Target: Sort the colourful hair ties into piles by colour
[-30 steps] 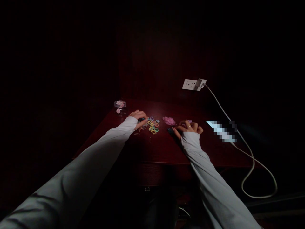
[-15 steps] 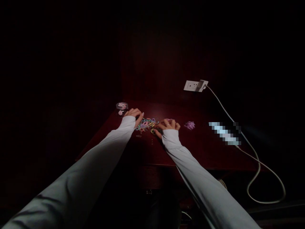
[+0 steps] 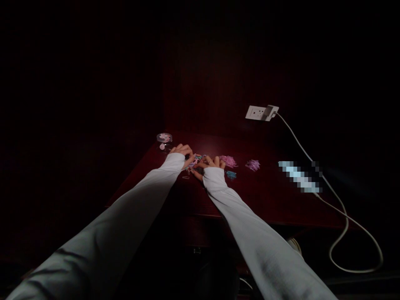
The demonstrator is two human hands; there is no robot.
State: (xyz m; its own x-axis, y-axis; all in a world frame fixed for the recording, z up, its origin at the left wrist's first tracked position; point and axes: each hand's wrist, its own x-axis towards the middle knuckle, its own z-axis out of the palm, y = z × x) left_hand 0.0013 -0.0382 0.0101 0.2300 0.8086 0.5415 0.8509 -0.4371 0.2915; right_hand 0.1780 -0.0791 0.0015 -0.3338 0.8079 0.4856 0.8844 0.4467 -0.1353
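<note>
Over a pile of small multicoloured loops point(image 3: 197, 158), which look like hair ties, both my hands work close together on the dark red table. My left hand point(image 3: 183, 151) is at the pile's left side, fingers bent and thumb tip near them; what they pinch is hidden. From the right, my right hand point(image 3: 210, 164) reaches into the pile, thumb and index finger drawn together at the loops; anything between them is too small to make out. Beside it lie a pink heap point(image 3: 228, 161), a small blue heap point(image 3: 231, 175) and a purple heap point(image 3: 253, 165). One pale loop point(image 3: 185, 177) lies apart.
A clear round jar point(image 3: 164, 142) with pink pieces on its lid stands at the table's back left. Right of the heaps is a pixelated bright device point(image 3: 298, 176) with a white cable point(image 3: 346, 221), running to a charger in the wall socket point(image 3: 259, 113). The front table edge point(image 3: 200, 215) is near.
My right hand has moved left from beside the pink and purple heaps into the mixed pile, uncovering the blue heap. My left hand stays at the pile. The view has shifted slightly.
</note>
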